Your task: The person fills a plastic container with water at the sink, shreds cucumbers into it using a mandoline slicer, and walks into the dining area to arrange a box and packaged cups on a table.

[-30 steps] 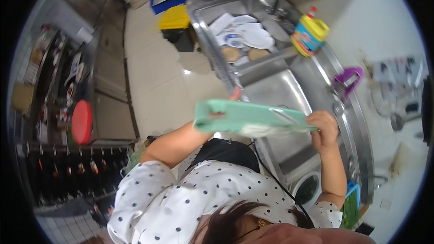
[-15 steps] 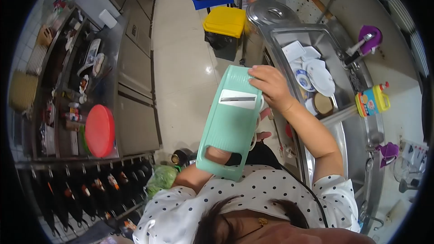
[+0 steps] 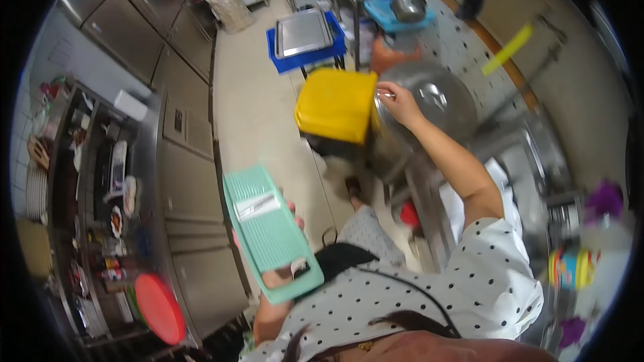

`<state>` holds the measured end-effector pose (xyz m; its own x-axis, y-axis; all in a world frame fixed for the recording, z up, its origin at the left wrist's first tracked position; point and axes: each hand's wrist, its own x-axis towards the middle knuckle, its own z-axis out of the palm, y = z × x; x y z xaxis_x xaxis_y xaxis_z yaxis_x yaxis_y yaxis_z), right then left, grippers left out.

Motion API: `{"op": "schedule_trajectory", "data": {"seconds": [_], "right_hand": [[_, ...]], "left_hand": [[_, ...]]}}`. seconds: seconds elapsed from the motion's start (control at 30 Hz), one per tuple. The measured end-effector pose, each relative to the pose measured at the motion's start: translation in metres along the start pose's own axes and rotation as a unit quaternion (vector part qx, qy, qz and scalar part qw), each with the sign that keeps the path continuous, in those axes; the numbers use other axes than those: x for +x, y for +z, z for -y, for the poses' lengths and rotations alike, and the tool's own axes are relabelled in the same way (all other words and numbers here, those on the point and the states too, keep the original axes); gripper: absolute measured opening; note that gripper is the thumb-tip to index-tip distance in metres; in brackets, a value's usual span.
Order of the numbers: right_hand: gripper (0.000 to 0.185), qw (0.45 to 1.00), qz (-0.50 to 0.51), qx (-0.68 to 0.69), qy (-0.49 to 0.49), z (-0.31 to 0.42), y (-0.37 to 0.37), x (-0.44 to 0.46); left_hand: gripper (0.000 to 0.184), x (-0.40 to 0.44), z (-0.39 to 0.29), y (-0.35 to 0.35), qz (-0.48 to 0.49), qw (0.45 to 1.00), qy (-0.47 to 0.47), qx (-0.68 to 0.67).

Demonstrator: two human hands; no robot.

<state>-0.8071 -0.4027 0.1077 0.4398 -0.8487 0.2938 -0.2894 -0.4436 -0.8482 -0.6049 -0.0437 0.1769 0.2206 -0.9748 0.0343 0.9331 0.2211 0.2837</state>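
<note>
Over the pale tiled floor, on the person's left side, a green slicer lies flat along the left hand, with its ridged face up and its slotted end nearest the body. The left hand holds it from beneath, its fingertips curled round the right edge and skin showing through the slot; the rest of that hand is hidden under it. Across the upper part of the slicer runs a pale panel with a slanting blade. The right hand reaches forward, its fingers close together and bent at the near edge of a big round steel lid, just beside the yellow lid of a bin; whether they grip either one I cannot tell. Beyond the bin, a steel tray rests on a blue tub. Farther off to the right, a steel ladle lies on a light-blue tray. Beside the person's right arm is a steel sink, with a yellow bottle near it, blurred. To the left, a round red lid stands out near the steel cabinets.
</note>
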Motion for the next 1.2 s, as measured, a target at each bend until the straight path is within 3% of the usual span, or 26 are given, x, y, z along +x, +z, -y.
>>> {"op": "schedule_trajectory", "data": {"seconds": [0.07,0.13,0.17,0.3,0.33,0.4,0.57,0.67,0.77,0.87,0.97,1.07,1.2], "right_hand": [[0.034,0.997,-0.047,-0.048,-0.044,-0.071,0.009,0.103],[0.038,0.997,-0.039,-0.07,0.015,-0.109,0.022,0.175],[0.04,0.995,-0.042,-0.085,0.042,-0.132,0.023,0.213],[0.045,0.93,-0.115,-0.349,0.019,-0.213,0.03,0.331],[0.046,0.928,-0.114,-0.346,0.079,-0.22,0.023,0.355],[0.049,0.927,-0.137,-0.308,0.167,-0.231,0.01,0.392],[0.042,0.908,-0.163,-0.324,0.211,-0.312,-0.013,0.442],[0.033,0.895,-0.147,-0.338,0.25,-0.329,-0.022,0.457],[0.028,0.87,-0.069,-0.347,0.343,-0.291,-0.037,0.464],[0.02,0.857,-0.165,-0.359,0.331,-0.297,-0.041,0.472],[0.012,0.859,-0.282,-0.393,0.17,-0.293,-0.05,0.471],[0.008,0.866,-0.368,-0.32,0.115,-0.27,-0.054,0.471],[0.008,0.856,-0.402,-0.309,0.098,-0.24,-0.05,0.471]], "left_hand": [[0.092,0.061,-0.003,-0.007,-0.039,0.999,-0.02,0.005],[0.091,0.112,-0.011,-0.026,-0.101,0.991,-0.082,0.016],[0.089,0.144,-0.005,-0.01,-0.159,0.986,-0.052,-0.004],[0.08,0.216,-0.037,-0.028,-0.264,0.958,-0.081,0.076],[0.087,0.231,-0.042,-0.035,-0.18,0.983,-0.042,0.014],[0.087,0.253,-0.059,-0.062,-0.231,0.97,-0.062,0.049],[0.087,0.284,-0.076,-0.083,-0.317,0.942,-0.058,0.093],[0.076,0.313,-0.07,-0.07,-0.409,0.91,-0.047,0.059],[0.076,0.328,-0.072,-0.082,-0.359,0.926,-0.056,0.104],[0.075,0.339,-0.07,-0.078,-0.368,0.924,-0.055,0.092],[0.08,0.334,-0.073,-0.086,-0.367,0.923,-0.042,0.109],[0.081,0.336,-0.075,-0.086,-0.305,0.947,-0.064,0.074],[0.081,0.342,-0.072,-0.069,-0.25,0.965,-0.063,0.042]]}}
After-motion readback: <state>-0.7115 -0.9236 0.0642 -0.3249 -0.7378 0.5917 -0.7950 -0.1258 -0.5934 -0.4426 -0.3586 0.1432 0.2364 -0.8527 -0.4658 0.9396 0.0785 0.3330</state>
